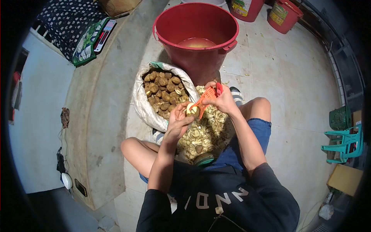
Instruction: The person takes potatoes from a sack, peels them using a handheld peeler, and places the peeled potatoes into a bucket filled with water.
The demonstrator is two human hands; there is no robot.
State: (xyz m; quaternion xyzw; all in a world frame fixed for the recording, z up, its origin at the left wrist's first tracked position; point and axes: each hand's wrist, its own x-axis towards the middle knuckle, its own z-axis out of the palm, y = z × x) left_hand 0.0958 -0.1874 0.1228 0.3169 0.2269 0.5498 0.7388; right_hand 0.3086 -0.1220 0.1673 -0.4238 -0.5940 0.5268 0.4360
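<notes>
My left hand [178, 120] grips a partly peeled potato [193, 112], its pale flesh showing beside brown skin. My right hand [221, 101] is closed around an orange peeler [208, 96], whose head meets the potato or lies just in front of it. Below both hands spreads a heap of pale peelings [197, 137] between my legs, with a brown piece lying on it. Left of the hands stands an open white sack [143, 104] full of brown, unpeeled potatoes [164, 87].
A large red bucket [201, 63] with cloudy liquid stands just beyond the sack. Two smaller red buckets [284, 17] [247, 7] are at the back right. A concrete ledge [104, 116] runs along the left, with a phone [80, 188] on it. A teal stool [344, 145] is far right.
</notes>
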